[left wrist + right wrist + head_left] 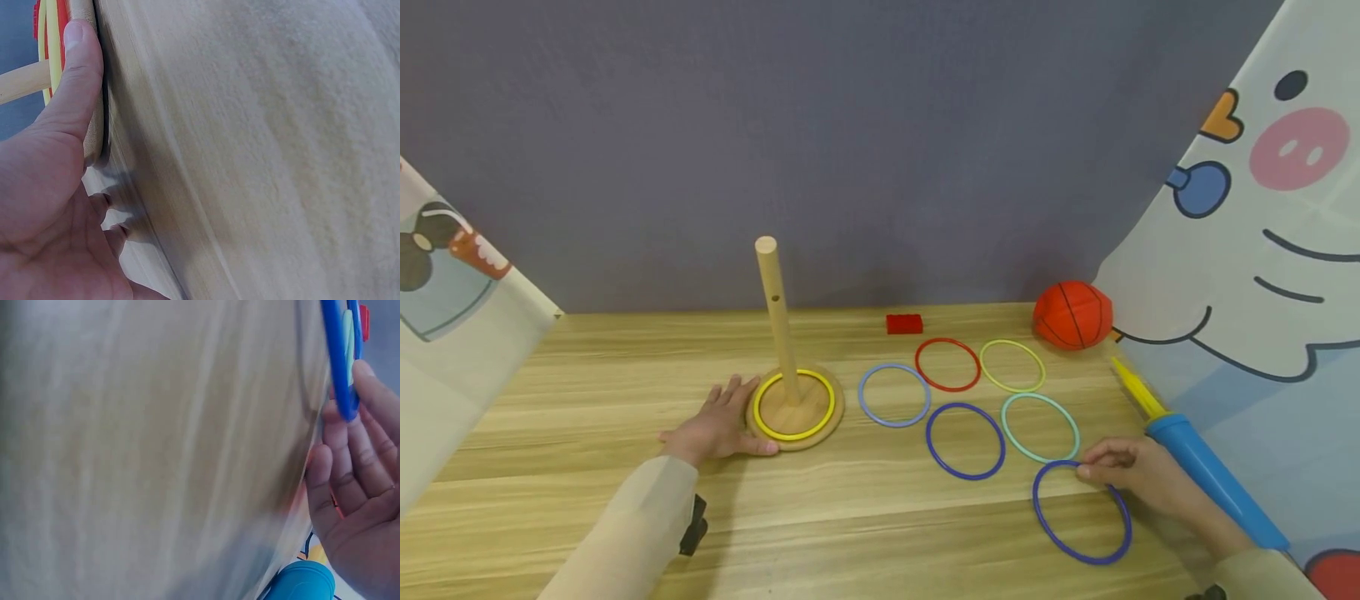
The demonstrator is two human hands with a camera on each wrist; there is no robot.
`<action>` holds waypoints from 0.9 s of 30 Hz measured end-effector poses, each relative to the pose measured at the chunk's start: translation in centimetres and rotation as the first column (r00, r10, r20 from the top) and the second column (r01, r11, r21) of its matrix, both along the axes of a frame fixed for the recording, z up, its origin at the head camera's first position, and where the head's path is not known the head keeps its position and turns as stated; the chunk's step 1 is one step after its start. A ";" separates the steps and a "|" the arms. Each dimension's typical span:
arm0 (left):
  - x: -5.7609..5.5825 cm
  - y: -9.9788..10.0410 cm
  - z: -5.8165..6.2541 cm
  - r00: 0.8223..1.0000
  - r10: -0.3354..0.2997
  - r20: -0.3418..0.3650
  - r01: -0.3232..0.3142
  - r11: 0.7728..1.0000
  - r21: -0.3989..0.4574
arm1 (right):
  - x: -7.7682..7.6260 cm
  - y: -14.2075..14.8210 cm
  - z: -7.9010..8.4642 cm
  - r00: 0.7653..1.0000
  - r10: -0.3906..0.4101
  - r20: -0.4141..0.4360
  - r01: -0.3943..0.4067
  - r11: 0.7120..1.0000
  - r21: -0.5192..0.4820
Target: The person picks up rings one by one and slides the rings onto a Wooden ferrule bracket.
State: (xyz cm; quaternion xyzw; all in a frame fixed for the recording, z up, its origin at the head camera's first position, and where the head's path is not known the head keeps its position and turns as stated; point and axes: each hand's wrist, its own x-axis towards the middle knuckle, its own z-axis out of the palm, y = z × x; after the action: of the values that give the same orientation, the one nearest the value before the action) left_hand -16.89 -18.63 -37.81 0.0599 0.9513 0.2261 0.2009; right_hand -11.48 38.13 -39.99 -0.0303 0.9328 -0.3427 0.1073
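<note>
My left hand (718, 423) rests at the left side of a wooden peg stand (779, 325). Its fingers are spread, and the thumb (81, 69) lies along the round base's edge in the left wrist view. Around the foot of the upright peg sits a yellow ring (831, 407). At front right, my right hand (1138, 475) pinches a dark blue ring (1097, 561) by its far side between thumb and fingertips. In the right wrist view, this blue ring (337, 356) is tilted, with its shadow on the wood beside it.
Between the hands lie a light blue ring (892, 424), a red ring (951, 388), a yellow-green ring (1018, 390), a mint ring (1003, 417) and another dark blue ring (966, 477). Behind are a red block (904, 324) and red ball (1072, 315). A blue-and-yellow pump (1217, 481) lies far right.
</note>
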 end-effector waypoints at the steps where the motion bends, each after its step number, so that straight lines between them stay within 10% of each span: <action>1: 0.0 0.0 0.0 1.000 0.005 0.005 -0.005 1.000 0.003 | 0.0 0.0 0.0 1.000 -0.002 -0.012 0.002 1.000 0.004; 27: -1.4 -1.4 -3.0 1.000 0.026 0.013 -0.026 0.999 0.045 | -2.1 -3.8 4.3 0.981 0.036 -0.192 -0.019 0.996 0.088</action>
State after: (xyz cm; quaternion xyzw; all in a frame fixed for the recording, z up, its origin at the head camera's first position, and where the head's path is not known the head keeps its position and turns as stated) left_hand -18.29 -20.00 -40.82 0.0506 0.9454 0.2507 0.2022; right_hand -13.60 34.31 -35.70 -0.0718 0.9522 -0.2962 0.0221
